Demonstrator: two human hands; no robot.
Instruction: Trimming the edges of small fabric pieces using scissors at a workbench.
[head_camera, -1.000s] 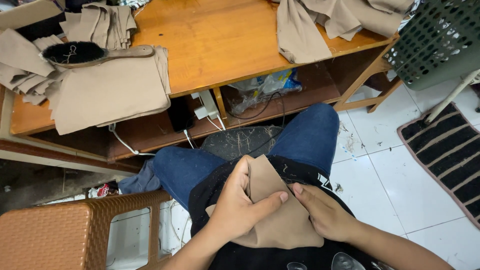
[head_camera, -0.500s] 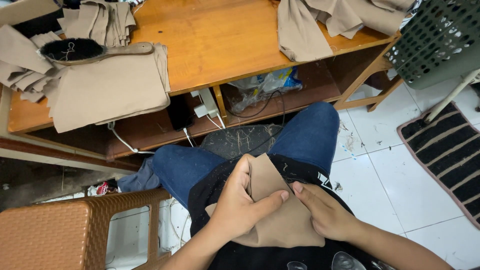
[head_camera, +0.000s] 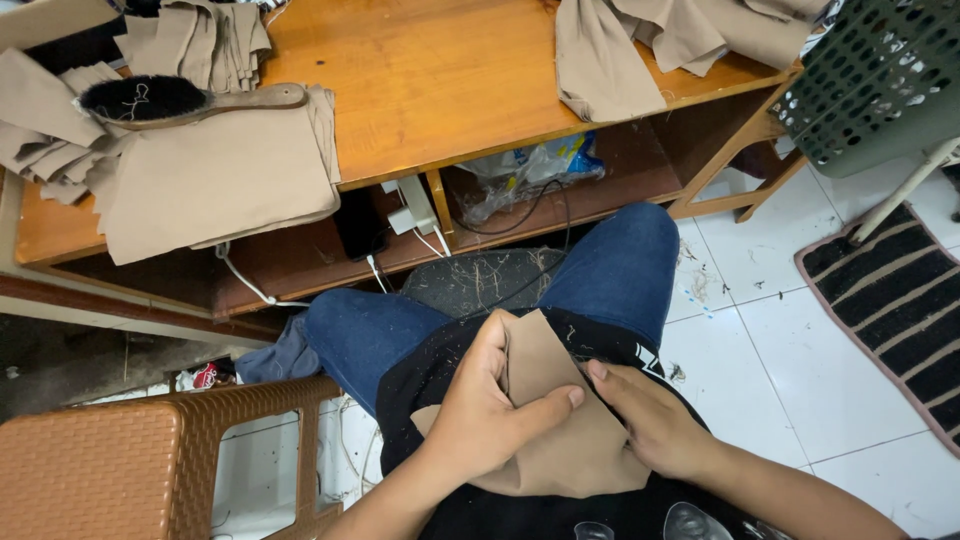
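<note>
Left hand (head_camera: 490, 410) pinches the tan fabric piece (head_camera: 560, 420) on the lap, thumb pressing its fold; right hand (head_camera: 650, 420) lies flat beside, seemingly steadying it

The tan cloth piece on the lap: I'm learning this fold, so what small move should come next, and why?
Probably press the fold flat. The left hand pinches the tan cloth piece with its thumb across the top, the right hand lies flat on the cloth's right side, and the upper corner stands raised over the lap, not yet creased down.
</note>
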